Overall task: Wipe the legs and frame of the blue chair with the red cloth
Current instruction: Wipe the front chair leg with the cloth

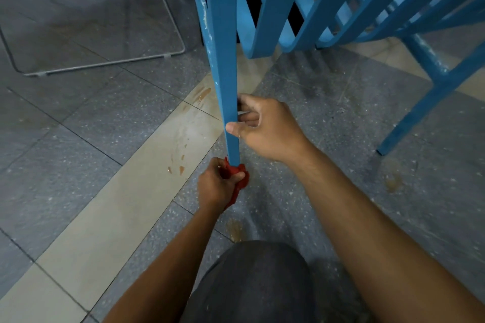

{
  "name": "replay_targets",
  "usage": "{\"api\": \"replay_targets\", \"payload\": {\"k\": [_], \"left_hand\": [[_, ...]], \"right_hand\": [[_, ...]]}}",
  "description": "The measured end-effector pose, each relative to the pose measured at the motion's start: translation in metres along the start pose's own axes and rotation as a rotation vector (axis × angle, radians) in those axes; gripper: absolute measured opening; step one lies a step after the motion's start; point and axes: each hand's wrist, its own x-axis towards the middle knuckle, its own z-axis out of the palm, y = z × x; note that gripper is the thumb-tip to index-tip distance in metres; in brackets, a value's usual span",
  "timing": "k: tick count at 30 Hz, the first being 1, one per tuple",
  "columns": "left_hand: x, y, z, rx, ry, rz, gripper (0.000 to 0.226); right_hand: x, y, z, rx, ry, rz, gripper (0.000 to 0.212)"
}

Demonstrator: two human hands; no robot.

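1. wire frame (105, 61): one, grey metal, at the upper left, resting on the floor; only its lower rails and thin uprights show.
2. floor (78, 139): grey speckled tiles crossed by one pale beige strip running from the lower left to the upper right; several brown stains lie on the strip and on the grey tiles near the chair.
3. left hand (214, 186): one, low in the middle, clenched around the cloth at the very foot of the near leg.
4. cloth (237, 178): one, red, bunched in the left hand, wrapped about the bottom end of the leg and touching it; a tail of it hangs down below the fist.
5. leg (223, 60): the nearest blue leg, long and slightly tilted, with chipped pale spots along its left edge near the top.
6. right hand (265, 128): one, just above the left hand, grasping the same leg from the right, thumb pressed on its front face and fingers curled behind it.
7. chair (341, 8): one, blue, filling the upper right; slats and curved frame bars show, and two legs can be counted, the held one and another at the far right with its foot on the floor.
8. knee (257, 283): one, in dark fabric, at the bottom centre between the two bare forearms.
9. writing: no brand or label can be read anywhere.
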Motion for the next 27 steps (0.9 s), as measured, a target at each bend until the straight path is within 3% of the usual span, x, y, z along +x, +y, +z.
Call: {"api": "replay_targets", "payload": {"k": [13, 23, 27], "left_hand": [[0.027, -0.024, 0.021, 0.388, -0.200, -0.116, 0.049], [0.029, -0.024, 0.023, 0.400, -0.203, -0.189, 0.044], [0.027, -0.020, 0.013, 0.420, -0.204, -0.183, 0.032]], "right_hand": [[-0.001, -0.004, -0.001, -0.012, -0.010, 0.016, 0.045], [-0.002, 0.000, 0.001, -0.010, 0.006, 0.013, 0.054], [-0.002, 0.000, 0.000, -0.022, -0.008, 0.013, 0.058]]}}
